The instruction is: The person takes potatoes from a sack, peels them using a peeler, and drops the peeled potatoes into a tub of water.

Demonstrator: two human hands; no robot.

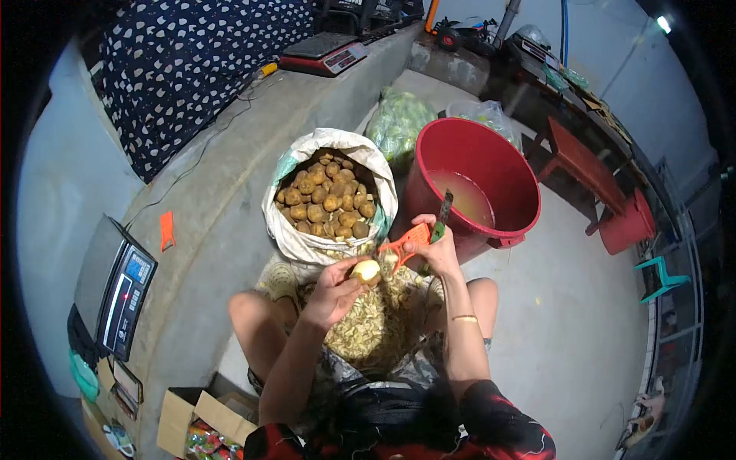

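Note:
A partly peeled potato [366, 271], pale on top with brown skin below, is held in the fingers of my left hand [335, 293]. My right hand [437, 249] grips an orange peeler [399, 247] just to the right of the potato. A knife with a green handle and a dark blade [446, 205] also sticks up from my right hand. Below both hands lies a heap of peelings [368, 326] between my legs. Beyond my left hand stands an open white sack [299, 242] full of unpeeled potatoes [331, 202].
A red bucket [517, 184] of cloudy water stands ahead right, beside a bag of green vegetables [400, 123]. On the concrete ledge at left are another orange peeler [167, 230] and a digital scale [128, 295]. An open cardboard box [176, 422] sits lower left.

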